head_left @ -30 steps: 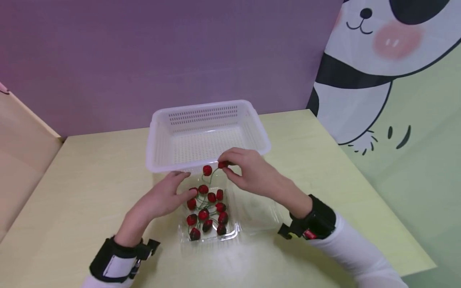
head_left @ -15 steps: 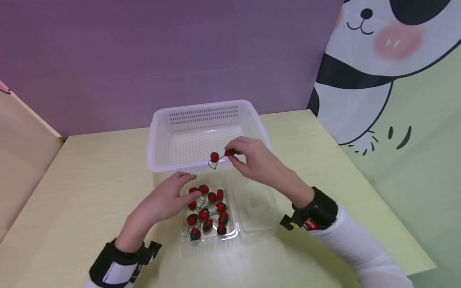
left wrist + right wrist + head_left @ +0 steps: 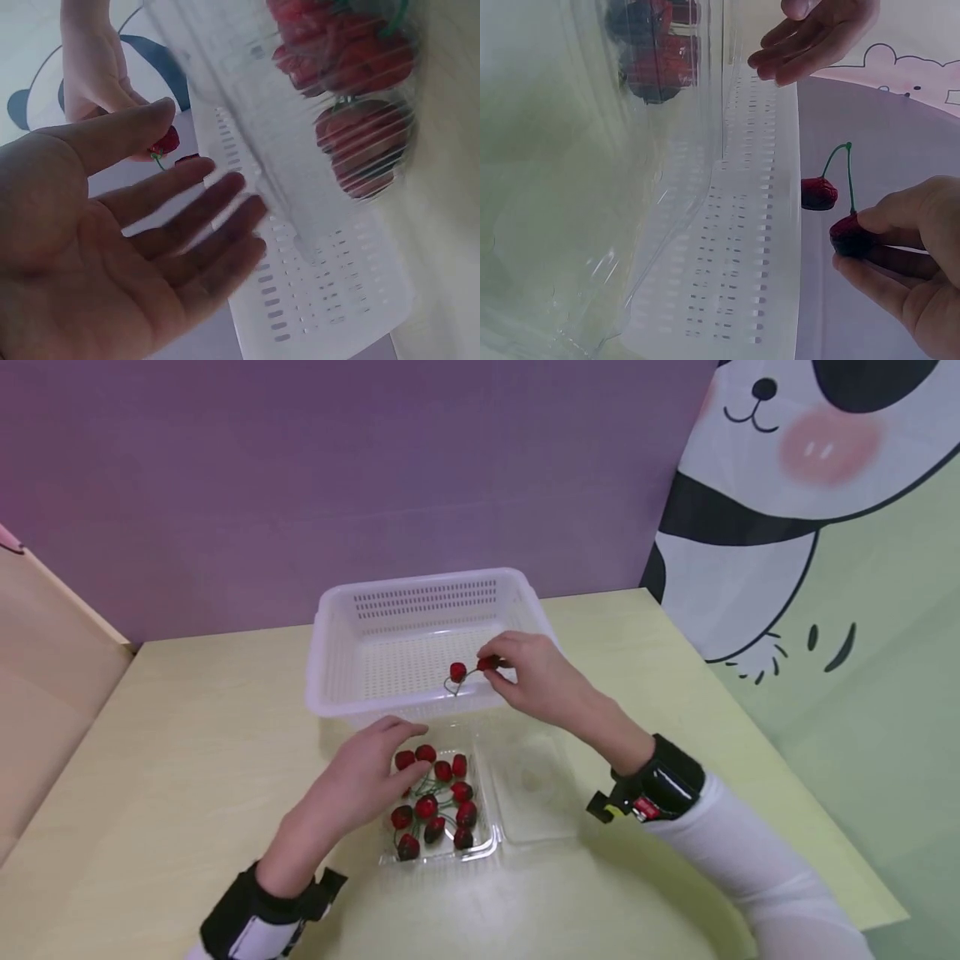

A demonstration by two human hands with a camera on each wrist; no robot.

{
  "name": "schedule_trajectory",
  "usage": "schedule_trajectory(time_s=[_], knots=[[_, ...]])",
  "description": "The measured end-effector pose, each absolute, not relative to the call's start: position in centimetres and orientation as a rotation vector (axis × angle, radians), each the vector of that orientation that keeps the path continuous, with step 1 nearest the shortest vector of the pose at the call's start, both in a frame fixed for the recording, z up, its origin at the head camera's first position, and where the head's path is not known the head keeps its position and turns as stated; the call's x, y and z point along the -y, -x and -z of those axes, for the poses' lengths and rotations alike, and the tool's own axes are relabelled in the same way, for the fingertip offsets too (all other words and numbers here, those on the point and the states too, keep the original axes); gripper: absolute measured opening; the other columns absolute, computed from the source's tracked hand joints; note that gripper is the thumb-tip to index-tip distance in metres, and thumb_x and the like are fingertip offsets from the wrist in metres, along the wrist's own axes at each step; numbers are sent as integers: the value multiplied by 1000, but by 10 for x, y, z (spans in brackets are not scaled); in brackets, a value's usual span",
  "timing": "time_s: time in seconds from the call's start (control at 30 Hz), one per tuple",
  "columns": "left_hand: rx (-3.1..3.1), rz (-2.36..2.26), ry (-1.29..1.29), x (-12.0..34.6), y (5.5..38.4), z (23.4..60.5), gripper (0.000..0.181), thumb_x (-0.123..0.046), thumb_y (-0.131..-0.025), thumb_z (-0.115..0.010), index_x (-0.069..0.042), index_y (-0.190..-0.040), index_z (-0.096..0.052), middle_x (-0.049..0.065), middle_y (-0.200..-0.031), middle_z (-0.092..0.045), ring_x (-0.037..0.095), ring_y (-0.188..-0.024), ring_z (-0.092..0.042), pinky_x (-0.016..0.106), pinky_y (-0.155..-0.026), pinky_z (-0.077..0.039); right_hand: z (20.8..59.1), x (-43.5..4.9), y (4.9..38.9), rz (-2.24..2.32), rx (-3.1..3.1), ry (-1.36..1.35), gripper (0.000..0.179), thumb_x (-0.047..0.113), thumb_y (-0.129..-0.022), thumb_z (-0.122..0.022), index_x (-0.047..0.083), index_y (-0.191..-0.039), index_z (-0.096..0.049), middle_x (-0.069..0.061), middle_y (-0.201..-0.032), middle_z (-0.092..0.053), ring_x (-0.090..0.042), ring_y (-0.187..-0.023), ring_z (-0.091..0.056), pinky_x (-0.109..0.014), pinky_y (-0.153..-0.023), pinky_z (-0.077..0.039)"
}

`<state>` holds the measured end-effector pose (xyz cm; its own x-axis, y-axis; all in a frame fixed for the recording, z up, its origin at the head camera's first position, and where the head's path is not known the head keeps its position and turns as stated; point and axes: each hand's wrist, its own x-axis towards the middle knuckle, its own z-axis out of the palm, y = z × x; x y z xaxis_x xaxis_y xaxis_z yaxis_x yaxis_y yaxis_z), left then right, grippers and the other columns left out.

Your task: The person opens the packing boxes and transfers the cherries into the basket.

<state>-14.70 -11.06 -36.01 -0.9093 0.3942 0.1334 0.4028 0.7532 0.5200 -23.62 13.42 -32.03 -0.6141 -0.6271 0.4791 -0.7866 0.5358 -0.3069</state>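
Observation:
My right hand [image 3: 536, 677] pinches one cherry [image 3: 851, 236] of a pair between thumb and fingers, over the near right rim of the white basket [image 3: 318, 652]. Its twin [image 3: 457, 672] hangs beside it on the joined green stem. My left hand [image 3: 371, 772] is held with fingers spread, above the left side of a clear plastic box [image 3: 480, 852], holding nothing. Several red cherries [image 3: 426, 807] with dark patches lie in that box, some hidden behind the left thumb. In the left wrist view the left palm [image 3: 97, 262] faces the camera, fingers loosely extended near the box wall.
The box's clear lid [image 3: 536, 793] lies folded out to the right on the pale wooden table [image 3: 225, 718]. Behind the basket stands a purple wall panel [image 3: 360, 477]. A panda-printed wall [image 3: 750, 560] borders the right side.
My right hand has carried the cherry pair up and away from the box to over the basket rim. My left hand has shifted slightly right.

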Motion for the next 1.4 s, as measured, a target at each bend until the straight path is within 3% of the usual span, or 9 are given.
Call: schedule_trajectory(time_s=[0.23,0.8,1.4], knots=[[2886,866,887,104,152,369,40,-19,-90,-74,-8,-127,-63,0,-117,-60,19,-101,-62,28,-83,-49,321,-137,244,-685,2506,-1140,14,-3,-85,-72,-3,-98,-69,-7,-92,-66,-19,-86,-66,-25,-76,-53],[3003,783,961,102,159,378,45,-15,-90,-73,-4,-131,-59,6,-124,-56,23,-109,-57,31,-88,-48,314,-144,273,-590,2716,-1017,11,1,-87,-70,-3,-98,-71,-8,-93,-68,-19,-86,-68,-27,-76,-53],[3021,591,1114,83,165,381,42,-12,-91,-71,3,-128,-60,10,-116,-57,22,-103,-56,32,-85,-47,321,-143,302,-367,2911,-954,4,4,-89,-67,2,-91,-70,-4,-84,-65,-16,-75,-59,-24,-67,-47]])
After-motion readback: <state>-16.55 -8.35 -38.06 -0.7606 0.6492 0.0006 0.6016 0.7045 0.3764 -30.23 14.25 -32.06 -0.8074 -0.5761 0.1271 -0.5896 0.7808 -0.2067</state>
